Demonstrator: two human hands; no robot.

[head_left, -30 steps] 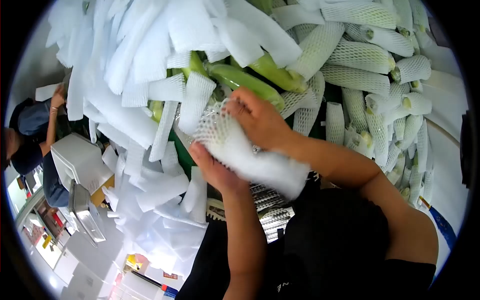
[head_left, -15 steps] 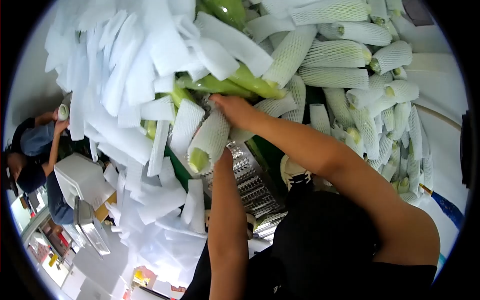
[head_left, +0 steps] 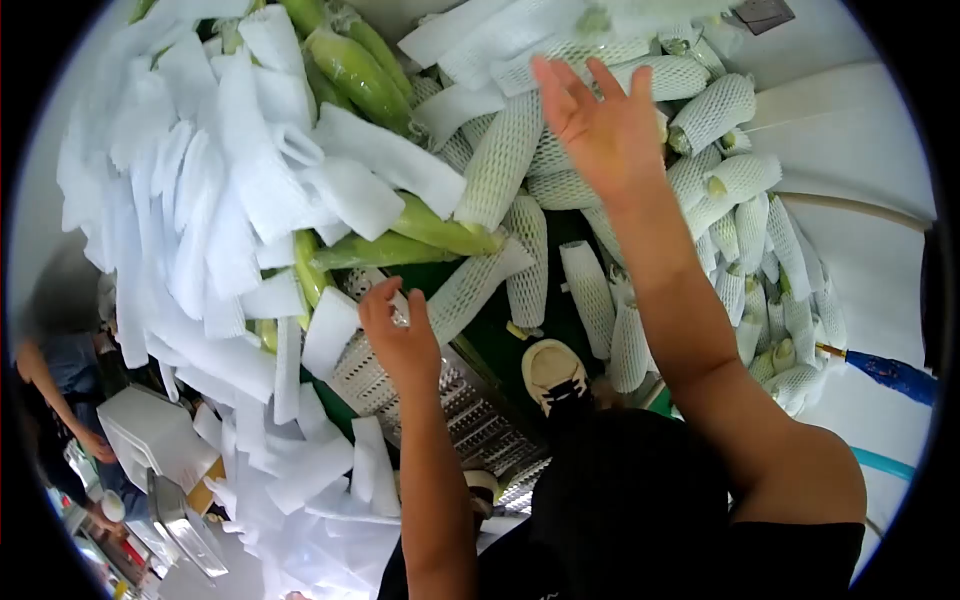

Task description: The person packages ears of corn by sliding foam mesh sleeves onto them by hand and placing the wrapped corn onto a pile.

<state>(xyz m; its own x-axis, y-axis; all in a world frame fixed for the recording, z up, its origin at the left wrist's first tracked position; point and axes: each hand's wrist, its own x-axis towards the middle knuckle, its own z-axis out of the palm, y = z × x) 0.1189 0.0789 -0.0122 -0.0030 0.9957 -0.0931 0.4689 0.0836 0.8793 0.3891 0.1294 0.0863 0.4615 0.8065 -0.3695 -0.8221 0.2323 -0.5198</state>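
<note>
My right hand (head_left: 610, 125) is raised over the pile of sleeved vegetables, its fingers spread and nothing in them. Just beyond it, a blurred pale green vegetable in a foam net sleeve (head_left: 655, 18) is at the top edge, apart from the fingers. My left hand (head_left: 403, 335) hovers above a perforated metal rack (head_left: 440, 400), fingers apart and holding nothing. Near it lie a loose white foam sleeve (head_left: 330, 330) and a sleeved vegetable (head_left: 470, 295). Long green vegetables in clear film (head_left: 390, 250) stick out beyond my left hand.
A large heap of white foam sleeves (head_left: 230, 180) fills the left. Sleeved vegetables (head_left: 740, 180) are piled at the right. A white foam box (head_left: 160, 435) and a metal tray (head_left: 185, 530) stand lower left, near another person's arm (head_left: 65, 400). My shoe (head_left: 553, 375) is beside the rack.
The sleeved vegetable that both hands held over the rack has left them. My right hand has swung up and right and opened; my left hand has opened and moved slightly left.
</note>
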